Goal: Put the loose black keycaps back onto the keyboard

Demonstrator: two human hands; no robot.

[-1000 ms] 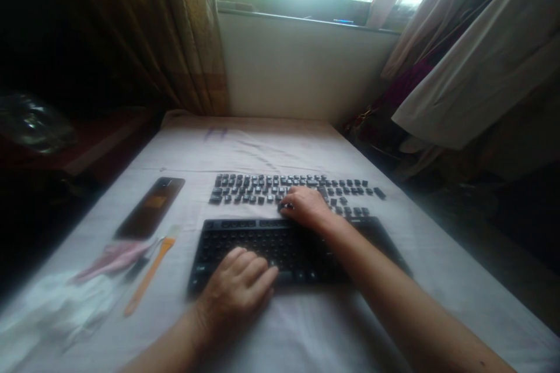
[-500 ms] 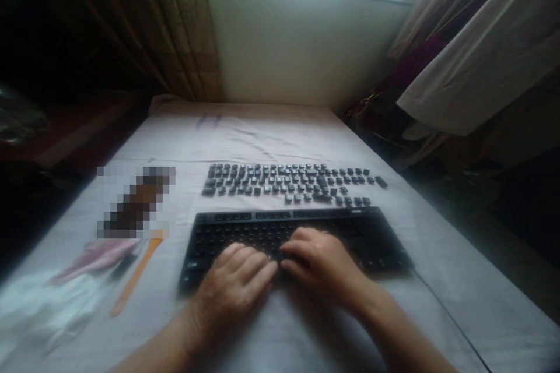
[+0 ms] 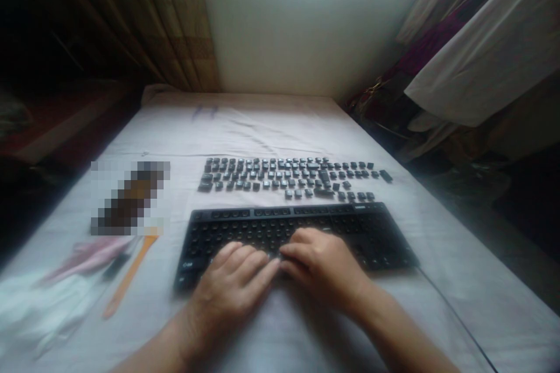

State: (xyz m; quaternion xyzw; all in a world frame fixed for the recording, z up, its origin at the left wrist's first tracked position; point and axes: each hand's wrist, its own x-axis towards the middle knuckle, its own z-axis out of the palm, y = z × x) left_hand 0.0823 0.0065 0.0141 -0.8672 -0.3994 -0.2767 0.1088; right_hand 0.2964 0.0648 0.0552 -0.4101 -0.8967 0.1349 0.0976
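A black keyboard (image 3: pixel 301 218) lies flat, with most of its key positions bare and a few keycaps on its lower left and lower right. My left hand (image 3: pixel 238 280) rests over its front left part, fingers bent and close together, thumb side toward the middle. From the right, my right hand (image 3: pixel 321 262) meets it at the front middle, thumb and fingers pinched. The fingertips of both hands nearly touch there, around a small pale spot that blurs. What the right fingers pinch is hidden. Loose black keycaps (image 3: pixel 272 175) lie in rows just beyond the keyboard.
The pale cloth-covered surface (image 3: pixel 245 134) bears an orange flat-handled tool (image 3: pixel 131 274), a pink cloth (image 3: pixel 87 257), a white cloth (image 3: pixel 48 309) and a pixelated dark item (image 3: pixel 131 198) on the left. A cable (image 3: pixel 455 317) runs from the keyboard's right side. Fabric (image 3: pixel 476 64) hangs at right.
The camera view has tilted slightly down, so the window shows less. Both hands stay at the keyboard's front middle, their fingertips slightly closer together.
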